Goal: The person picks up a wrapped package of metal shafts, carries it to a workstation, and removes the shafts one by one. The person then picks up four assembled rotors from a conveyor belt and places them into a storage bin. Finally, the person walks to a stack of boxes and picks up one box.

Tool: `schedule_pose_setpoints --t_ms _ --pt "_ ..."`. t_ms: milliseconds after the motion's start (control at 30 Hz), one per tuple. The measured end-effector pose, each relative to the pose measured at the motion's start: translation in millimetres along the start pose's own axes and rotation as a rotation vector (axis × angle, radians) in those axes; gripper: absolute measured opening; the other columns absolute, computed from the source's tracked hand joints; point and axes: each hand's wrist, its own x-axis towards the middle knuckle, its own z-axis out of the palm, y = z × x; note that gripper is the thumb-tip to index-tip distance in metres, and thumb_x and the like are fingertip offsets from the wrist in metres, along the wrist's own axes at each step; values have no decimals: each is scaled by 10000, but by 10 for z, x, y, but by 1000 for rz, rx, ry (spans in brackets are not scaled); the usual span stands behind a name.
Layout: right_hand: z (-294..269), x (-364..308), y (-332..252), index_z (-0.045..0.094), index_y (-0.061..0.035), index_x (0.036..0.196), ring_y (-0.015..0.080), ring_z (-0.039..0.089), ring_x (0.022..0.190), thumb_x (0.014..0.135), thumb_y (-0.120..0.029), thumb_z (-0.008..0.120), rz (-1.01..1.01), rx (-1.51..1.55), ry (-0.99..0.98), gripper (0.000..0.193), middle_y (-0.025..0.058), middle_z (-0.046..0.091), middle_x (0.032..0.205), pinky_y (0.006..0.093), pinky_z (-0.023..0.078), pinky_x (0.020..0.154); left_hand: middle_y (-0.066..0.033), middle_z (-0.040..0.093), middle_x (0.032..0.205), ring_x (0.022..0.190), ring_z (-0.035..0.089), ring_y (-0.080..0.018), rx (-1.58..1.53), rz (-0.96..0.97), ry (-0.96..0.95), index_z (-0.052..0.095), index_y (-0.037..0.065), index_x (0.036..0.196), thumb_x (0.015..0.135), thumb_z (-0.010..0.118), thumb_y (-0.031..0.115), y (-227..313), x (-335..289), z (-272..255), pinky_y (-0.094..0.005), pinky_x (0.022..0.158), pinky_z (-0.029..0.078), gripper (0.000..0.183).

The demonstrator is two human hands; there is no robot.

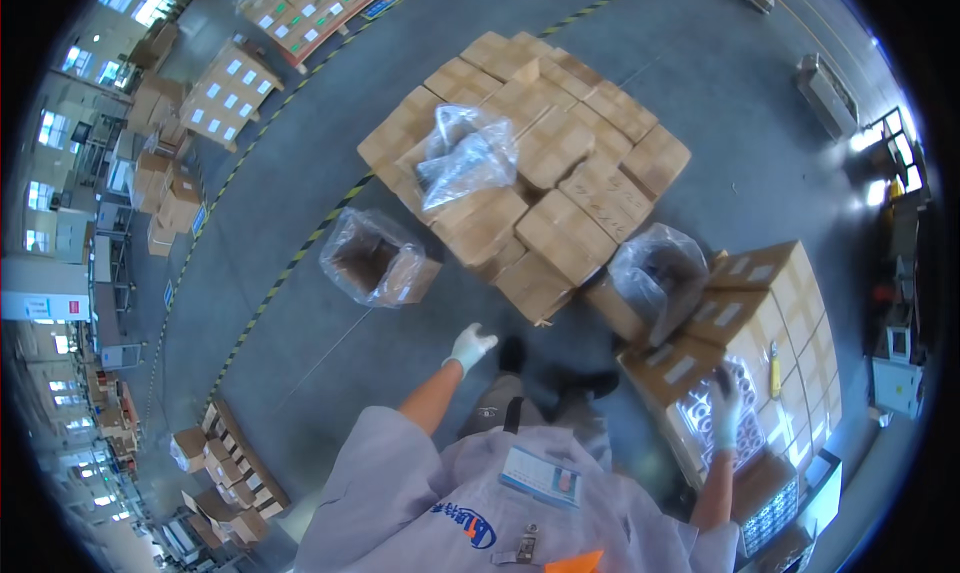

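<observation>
My left hand, in a white glove, is held over the floor in front of me. Its thumb and fingers are apart with nothing between them. To the right, my gloved right hand reaches over a clear-wrapped pack of round, ring-ended pieces on the stacked cartons. Its darker fingertips point away from me and seem stretched out, touching the pack's far side; fine finger detail is blurred. Beyond that hand stands a brown cardboard flap or carton side. A yellow utility knife lies on the cartons just right of the hand.
A wide stack of taped cartons fills the middle, with crumpled clear plastic on top. Plastic-lined open boxes stand at its left and right. Another carton stack rises at my right. Yellow-black floor tape runs left.
</observation>
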Motion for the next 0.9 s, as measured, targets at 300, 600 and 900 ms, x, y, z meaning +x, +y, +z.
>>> schedule_pose_setpoints --t_ms 300,600,900 --pt "1694 24 107 627 -47 1228 301 667 929 806 -163 706 -182 -865 -256 444 186 666 1052 352 515 844 -85 632 1082 808 604 -134 -378 -146 67 367 -30 1446 864 707 327 791 552 -2011 -291 652 510 762" --pt "2343 677 314 632 -76 1230 347 658 980 826 -234 678 -157 -1015 -336 436 193 666 1109 400 529 842 -199 652 1148 1050 626 -308 101 328 252 479 35 1395 849 691 261 1630 1272 -2510 -372 912 483 627" --pt "3477 1135 146 544 -47 1326 320 642 1027 831 -204 700 -169 -672 -326 543 201 611 1175 376 512 892 -214 490 1414 1287 488 -366 779 447 -53 455 87 1424 837 605 227 2320 2546 -2814 -418 1060 406 622"
